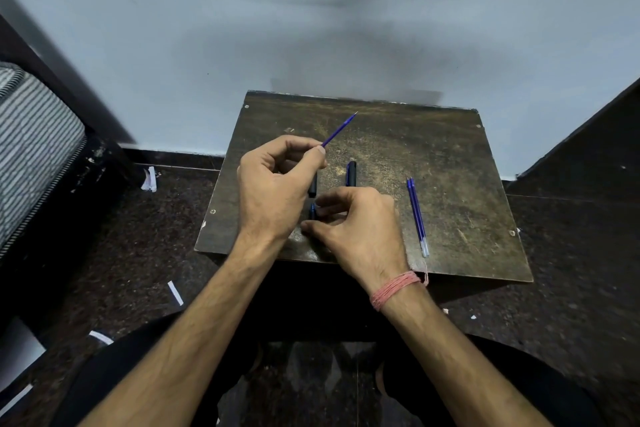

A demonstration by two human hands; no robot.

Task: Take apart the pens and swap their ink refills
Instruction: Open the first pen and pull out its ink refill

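Three blue refills (418,215) — three dark pen pieces (350,173) — two hands (273,191).

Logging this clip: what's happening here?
A person sits at a small dark wooden table, taking pens apart. The left hand holds a blue ink refill, tip pointing away. The right hand grips a dark pen barrel. Two more refills and a pen piece lie on the table.

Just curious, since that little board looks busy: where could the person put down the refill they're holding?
Bare board lies along the far edge by the wall and at the right, beyond the two loose refills. The near middle is crowded: both hands, left hand with its refill, right hand, and the dark pen parts.
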